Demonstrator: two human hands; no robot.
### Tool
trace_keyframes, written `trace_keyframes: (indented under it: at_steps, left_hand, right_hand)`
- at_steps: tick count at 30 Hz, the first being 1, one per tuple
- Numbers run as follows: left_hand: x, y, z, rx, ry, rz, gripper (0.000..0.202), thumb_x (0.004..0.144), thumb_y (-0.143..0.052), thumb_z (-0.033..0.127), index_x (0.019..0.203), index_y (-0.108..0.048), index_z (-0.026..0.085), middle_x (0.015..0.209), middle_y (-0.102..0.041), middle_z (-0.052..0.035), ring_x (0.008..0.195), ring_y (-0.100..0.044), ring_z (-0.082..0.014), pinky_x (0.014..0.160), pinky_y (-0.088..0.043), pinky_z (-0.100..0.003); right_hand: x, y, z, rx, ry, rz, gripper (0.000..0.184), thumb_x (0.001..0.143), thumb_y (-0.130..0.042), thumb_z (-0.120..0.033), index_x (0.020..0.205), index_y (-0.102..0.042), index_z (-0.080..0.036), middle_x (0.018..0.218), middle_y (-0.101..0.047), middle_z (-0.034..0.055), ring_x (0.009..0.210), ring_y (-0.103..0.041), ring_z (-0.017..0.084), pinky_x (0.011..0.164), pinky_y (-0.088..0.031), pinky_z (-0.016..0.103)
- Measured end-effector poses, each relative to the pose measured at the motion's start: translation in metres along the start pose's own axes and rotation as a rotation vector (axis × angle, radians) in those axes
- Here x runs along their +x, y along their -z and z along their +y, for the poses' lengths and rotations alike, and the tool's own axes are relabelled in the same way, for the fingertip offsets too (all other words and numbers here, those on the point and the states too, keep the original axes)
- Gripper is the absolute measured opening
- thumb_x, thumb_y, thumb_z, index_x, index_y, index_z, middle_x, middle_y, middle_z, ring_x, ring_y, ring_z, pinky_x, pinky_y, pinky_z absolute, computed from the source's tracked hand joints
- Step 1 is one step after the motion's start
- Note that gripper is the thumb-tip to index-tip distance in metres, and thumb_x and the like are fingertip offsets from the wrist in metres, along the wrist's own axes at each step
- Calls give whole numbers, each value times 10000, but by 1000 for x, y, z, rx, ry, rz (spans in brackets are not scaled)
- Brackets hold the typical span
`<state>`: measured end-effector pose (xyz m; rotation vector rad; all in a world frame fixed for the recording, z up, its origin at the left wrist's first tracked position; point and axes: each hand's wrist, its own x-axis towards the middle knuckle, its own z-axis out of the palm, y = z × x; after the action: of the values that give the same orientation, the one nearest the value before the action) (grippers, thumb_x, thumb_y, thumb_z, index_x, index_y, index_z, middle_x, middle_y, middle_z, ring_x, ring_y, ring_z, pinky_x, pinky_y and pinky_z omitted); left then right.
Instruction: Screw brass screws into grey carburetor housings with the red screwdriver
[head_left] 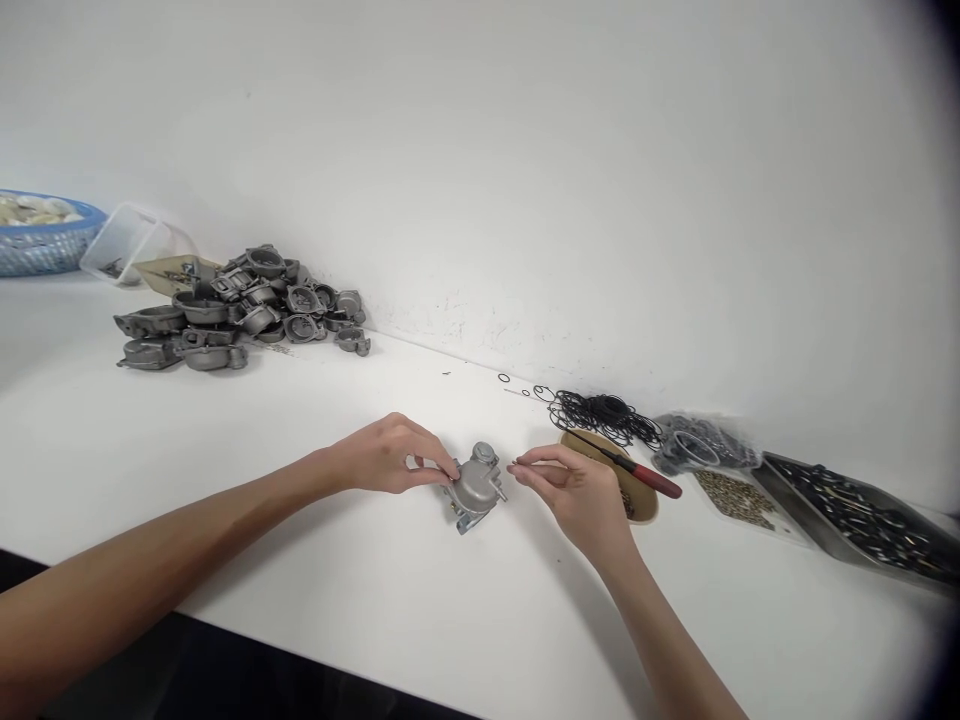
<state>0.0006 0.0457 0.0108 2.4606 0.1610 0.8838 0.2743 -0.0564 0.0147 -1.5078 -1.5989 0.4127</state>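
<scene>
A small grey cast-metal part stands on the white table in front of me. My left hand grips its left side with closed fingertips. My right hand hovers just right of the part, thumb and forefinger pinched on something very small and dark that I cannot name.
A heap of similar grey castings lies at the back left, with a clear plastic tub and a blue basket beyond. Right of my hands are black O-rings, a red-handled tool across a brown dish, small brass pieces and a metal tray.
</scene>
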Motion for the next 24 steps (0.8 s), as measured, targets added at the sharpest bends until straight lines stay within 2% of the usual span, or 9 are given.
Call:
trace_keyframes:
  at_steps: [4, 9, 15, 20, 24]
  left_hand:
    - [1, 1, 1, 3, -2, -20, 108, 940, -662, 192, 936, -769, 202, 914, -803, -20, 737, -724, -135, 626, -538, -235]
    - [1, 2, 3, 8, 11, -38, 91, 938, -671, 218, 925, -758, 195, 897, -797, -28, 733, -720, -142, 632, -530, -249]
    - [0, 3, 0, 8, 37, -52, 86, 939, -664, 221, 934, -743, 189, 910, -790, -27, 744, -713, -133, 700, -559, -239]
    - [1, 2, 3, 14, 83, -75, 79, 932, -676, 267, 972, -701, 204, 962, -770, -13, 807, -700, -132, 737, -544, -239]
    - [3, -9, 12, 71, 184, 9, 420, 802, -804, 472, 1062, -605, 209, 1041, -709, -26, 907, -667, -183, 789, -521, -301]
  right_hand:
    - [-1, 0, -3, 44, 117, -2, 191, 844, -790, -399, 859, -740, -215, 830, -796, 31, 764, -786, 259, 732, -679, 353]
    - [-1, 0, -6, 80, 309, -116, 43, 877, -762, -244, 908, -754, -215, 885, -801, 17, 794, -788, 203, 750, -687, 280]
    - [0, -1, -9, 53, 399, -157, 68, 879, -743, -167, 928, -744, -215, 873, -781, 9, 738, -754, 147, 710, -675, 230]
    - [-1, 1, -13, 2, 449, -169, 63, 891, -727, -156, 880, -728, -219, 811, -748, 21, 689, -688, 153, 561, -588, 248]
    - [-1, 2, -13, -13, 505, -192, 89, 897, -722, -144, 890, -731, -232, 799, -750, 18, 693, -689, 168, 614, -561, 291]
